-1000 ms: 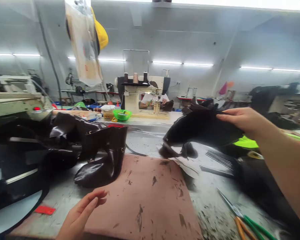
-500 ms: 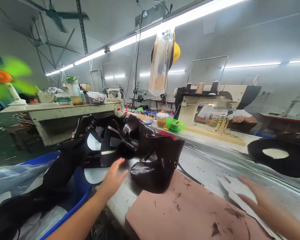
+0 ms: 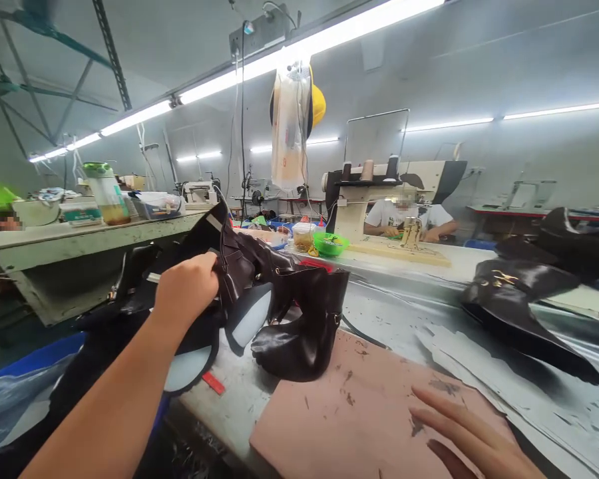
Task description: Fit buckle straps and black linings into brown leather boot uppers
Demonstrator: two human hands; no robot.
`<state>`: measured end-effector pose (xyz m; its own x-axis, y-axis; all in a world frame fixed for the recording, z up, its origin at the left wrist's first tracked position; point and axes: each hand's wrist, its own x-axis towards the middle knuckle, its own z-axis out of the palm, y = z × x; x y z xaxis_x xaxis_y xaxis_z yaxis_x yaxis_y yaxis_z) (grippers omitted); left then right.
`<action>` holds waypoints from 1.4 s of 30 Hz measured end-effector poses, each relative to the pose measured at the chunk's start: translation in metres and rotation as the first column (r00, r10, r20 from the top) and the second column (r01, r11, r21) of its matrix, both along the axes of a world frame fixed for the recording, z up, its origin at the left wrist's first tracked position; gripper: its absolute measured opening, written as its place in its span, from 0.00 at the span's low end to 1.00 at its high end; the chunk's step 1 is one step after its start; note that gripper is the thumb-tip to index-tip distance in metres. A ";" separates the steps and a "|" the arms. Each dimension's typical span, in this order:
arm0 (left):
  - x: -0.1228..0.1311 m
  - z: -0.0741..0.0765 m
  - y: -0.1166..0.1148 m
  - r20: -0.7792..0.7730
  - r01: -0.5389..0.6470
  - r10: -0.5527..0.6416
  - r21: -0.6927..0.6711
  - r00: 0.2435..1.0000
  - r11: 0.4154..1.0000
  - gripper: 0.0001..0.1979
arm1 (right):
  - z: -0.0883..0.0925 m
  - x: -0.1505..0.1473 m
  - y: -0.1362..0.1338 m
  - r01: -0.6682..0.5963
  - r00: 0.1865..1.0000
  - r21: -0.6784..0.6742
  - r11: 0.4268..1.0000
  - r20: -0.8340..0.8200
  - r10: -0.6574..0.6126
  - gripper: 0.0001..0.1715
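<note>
— At the left end of the worktop (image 3: 399, 309), first entry?
— Left hand (image 3: 186, 291). Fingers curled tight on a dark leather upper (image 3: 242, 266), held up at the top of a heap of like pieces (image 3: 130, 293). Pale lining shows just below the grip.

— Position of that upper?
— Over the worktop's left edge, close against a standing brown boot shaft (image 3: 304, 326); whether the two touch, I cannot tell. The heap runs down toward a blue bin (image 3: 24, 362) below the edge.

— Second entry?
— Right hand (image 3: 472, 439), low at the right. Fingers spread and straight, palm down over a pink pad (image 3: 339, 412), holding nothing. Contact with the pad cannot be told.

— Other items at the pad?
— The boot shaft, upright at its far left corner. One red tag (image 3: 213, 383), flat on the worktop just left of the pad.

— Further off?
— One dark boot piece with gold trim (image 3: 514, 299), on the right, well apart from both hands. One green bowl (image 3: 329, 243). One cream sewing machine (image 3: 379, 193), with a person (image 3: 404, 216) seated behind it. One clear bag (image 3: 289, 133), hanging overhead.
</note>
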<state>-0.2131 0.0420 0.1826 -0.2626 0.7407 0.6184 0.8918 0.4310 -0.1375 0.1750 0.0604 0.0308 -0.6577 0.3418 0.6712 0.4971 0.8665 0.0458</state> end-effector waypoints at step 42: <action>0.211 -0.182 -0.006 0.360 0.977 -0.909 -0.122 0.208 0.176 0.21 | -0.067 -0.003 -0.018 0.352 0.817 -0.642 0.681 -0.145 -0.558 0.40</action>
<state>-0.0025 0.0362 0.0008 0.6985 0.6021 0.3869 0.6003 -0.7872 0.1412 0.1715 0.0420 -0.0357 -0.1103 0.9178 0.3813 0.7320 0.3346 -0.5935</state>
